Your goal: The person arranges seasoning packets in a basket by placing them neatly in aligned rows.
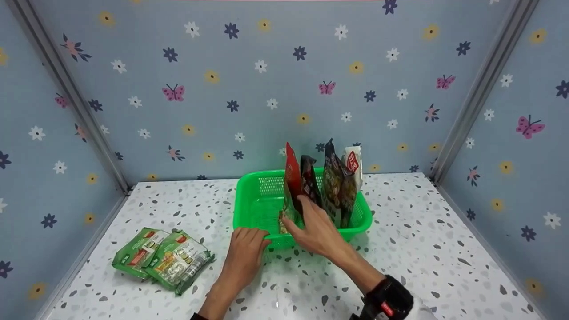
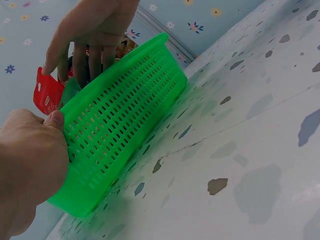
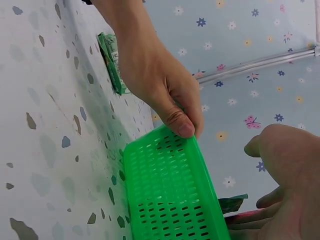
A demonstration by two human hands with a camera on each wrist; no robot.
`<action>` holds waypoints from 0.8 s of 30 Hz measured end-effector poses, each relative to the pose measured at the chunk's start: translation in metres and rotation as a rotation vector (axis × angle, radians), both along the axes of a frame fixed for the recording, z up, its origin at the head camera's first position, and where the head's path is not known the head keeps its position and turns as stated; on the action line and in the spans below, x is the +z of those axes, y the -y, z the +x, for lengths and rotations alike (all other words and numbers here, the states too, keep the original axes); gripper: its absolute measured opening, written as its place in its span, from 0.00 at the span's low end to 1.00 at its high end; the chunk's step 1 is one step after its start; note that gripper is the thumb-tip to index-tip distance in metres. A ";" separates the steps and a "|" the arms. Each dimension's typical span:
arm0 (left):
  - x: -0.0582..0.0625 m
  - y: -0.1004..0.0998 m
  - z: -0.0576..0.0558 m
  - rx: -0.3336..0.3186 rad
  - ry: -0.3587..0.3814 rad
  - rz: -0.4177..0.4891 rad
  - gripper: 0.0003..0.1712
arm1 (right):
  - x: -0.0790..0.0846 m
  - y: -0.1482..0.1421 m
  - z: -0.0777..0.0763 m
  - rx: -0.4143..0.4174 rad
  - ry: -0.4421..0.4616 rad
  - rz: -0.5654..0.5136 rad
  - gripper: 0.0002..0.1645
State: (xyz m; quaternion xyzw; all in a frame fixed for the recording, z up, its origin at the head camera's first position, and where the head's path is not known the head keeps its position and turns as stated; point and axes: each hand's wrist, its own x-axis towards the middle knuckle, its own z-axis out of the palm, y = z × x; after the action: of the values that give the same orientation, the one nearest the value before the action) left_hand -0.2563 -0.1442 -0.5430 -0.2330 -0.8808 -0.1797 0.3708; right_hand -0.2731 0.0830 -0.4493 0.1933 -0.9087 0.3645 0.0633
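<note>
A green plastic basket stands near the back wall. My left hand grips its front rim, with the thumb outside in the left wrist view. My right hand reaches over the front rim into the basket, fingers extended and thumb spread. Its fingers touch a red and green food packet, which stands upright. Right of that packet stand a dark packet, more dark packets with food pictures, and a white packet with a red mark. The right fingertips are partly hidden among the packets.
Two green food packets lie overlapping on the speckled tabletop, left of the basket. Blue flowered panels enclose the table at the back and both sides. The left half of the basket shows its bare floor.
</note>
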 end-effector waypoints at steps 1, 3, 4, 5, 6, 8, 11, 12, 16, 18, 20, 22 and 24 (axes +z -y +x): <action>0.000 0.000 0.000 0.000 -0.002 0.000 0.10 | -0.001 -0.003 0.004 0.005 -0.017 0.006 0.49; 0.001 0.000 0.000 0.001 -0.009 -0.001 0.10 | -0.003 -0.009 0.012 0.014 -0.052 0.023 0.48; 0.001 0.000 0.000 0.002 -0.010 -0.002 0.10 | -0.005 -0.012 0.015 0.022 -0.077 0.037 0.46; 0.001 0.000 0.000 0.003 -0.012 -0.003 0.10 | -0.008 -0.015 0.018 0.032 -0.108 0.053 0.44; 0.001 0.000 0.000 0.003 -0.014 -0.004 0.10 | -0.010 -0.019 0.020 0.042 -0.145 0.074 0.41; 0.001 0.000 0.000 -0.001 -0.017 -0.004 0.11 | -0.017 -0.025 0.023 0.068 -0.241 0.125 0.35; 0.000 0.001 -0.001 -0.007 -0.013 0.000 0.10 | -0.030 -0.033 0.023 0.105 -0.402 0.206 0.27; 0.000 0.002 0.000 -0.010 -0.008 0.001 0.10 | -0.034 -0.035 0.022 0.112 -0.447 0.231 0.26; 0.000 0.002 0.001 -0.012 0.031 0.002 0.08 | -0.050 -0.041 0.016 0.120 -0.512 0.306 0.25; 0.001 0.002 0.002 -0.012 0.049 0.003 0.08 | -0.055 -0.042 0.014 0.111 -0.515 0.328 0.24; 0.001 0.002 0.002 -0.013 0.062 0.006 0.08 | -0.059 -0.042 0.012 0.101 -0.531 0.336 0.21; 0.002 0.001 0.002 -0.010 0.078 0.010 0.08 | -0.063 -0.041 0.010 0.089 -0.577 0.342 0.17; 0.003 0.001 0.003 -0.007 0.098 0.013 0.07 | -0.065 -0.039 0.008 0.074 -0.625 0.342 0.14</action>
State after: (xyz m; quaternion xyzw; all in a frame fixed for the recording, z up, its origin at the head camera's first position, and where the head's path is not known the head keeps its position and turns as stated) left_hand -0.2534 -0.1452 -0.5397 -0.2247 -0.8959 -0.1981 0.3281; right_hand -0.2654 0.1225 -0.5143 0.3361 -0.8857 0.1323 0.2917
